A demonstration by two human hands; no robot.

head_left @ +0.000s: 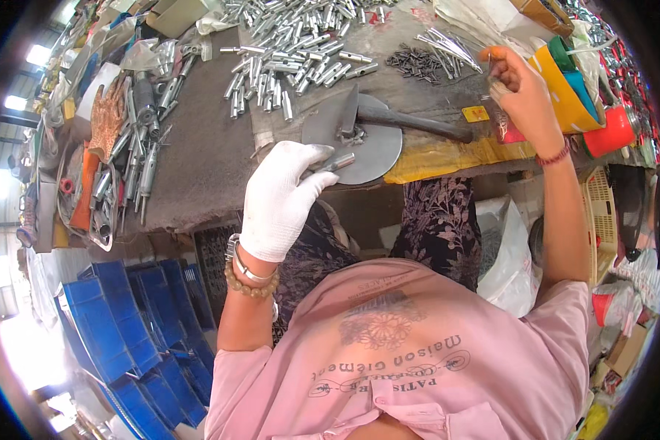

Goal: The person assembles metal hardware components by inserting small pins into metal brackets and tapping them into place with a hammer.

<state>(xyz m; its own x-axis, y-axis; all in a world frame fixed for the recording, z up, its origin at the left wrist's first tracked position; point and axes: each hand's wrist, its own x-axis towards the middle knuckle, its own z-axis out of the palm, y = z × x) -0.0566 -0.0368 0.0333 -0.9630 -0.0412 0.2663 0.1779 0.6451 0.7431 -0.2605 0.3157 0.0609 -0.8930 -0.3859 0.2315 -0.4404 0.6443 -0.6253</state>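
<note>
My left hand, in a white glove, pinches a short shiny metal tube between thumb and fingers. The tube is tilted over the near left part of a round grey metal plate. A hammer lies across that plate, its dark handle pointing right. My bare right hand is raised at the right, beside the thin metal rods. Its thumb and fingers are closed together, and an orange covering shows at a fingertip. What they hold, if anything, is too small to make out.
Many shiny metal tubes are heaped at the far middle, with small black pins to their right. A yellow container and a red can stand at the right. Tools and an orange-handled implement crowd the left. Blue bins stand below left.
</note>
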